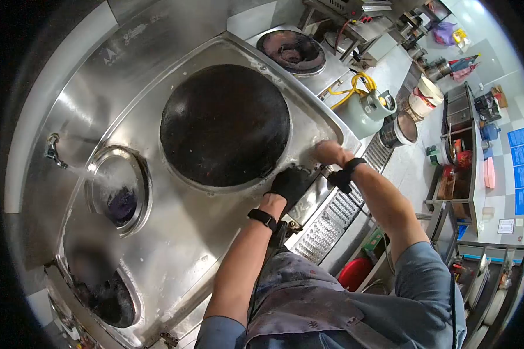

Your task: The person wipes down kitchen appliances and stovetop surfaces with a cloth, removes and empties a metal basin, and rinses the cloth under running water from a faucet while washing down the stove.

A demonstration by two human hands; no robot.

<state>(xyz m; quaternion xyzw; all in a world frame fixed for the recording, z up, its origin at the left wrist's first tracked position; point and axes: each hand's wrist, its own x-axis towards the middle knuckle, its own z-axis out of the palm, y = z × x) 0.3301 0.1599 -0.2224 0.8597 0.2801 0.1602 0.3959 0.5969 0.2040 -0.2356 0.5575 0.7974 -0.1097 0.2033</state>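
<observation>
My left hand (273,202) is low over the steel cooktop's front edge, with a black cloth-like thing (292,181) covering its fingers. Whether that thing is worn or held, I cannot tell. Farther right, my right hand (328,152) is closed against the steel near the rim; whatever it may hold is hidden. Both hands are beside a large round black wok (226,125) set in the steel cooktop (186,218). Wet suds streak the metal around it.
A wall tap (53,150) runs into a round basin (142,212) holding a dark purple thing (122,205). Another dark burner opening (119,299) lies lower left. A gas cylinder (361,113) with a yellow hose and buckets (399,131) stand at right, by a floor grate (323,227).
</observation>
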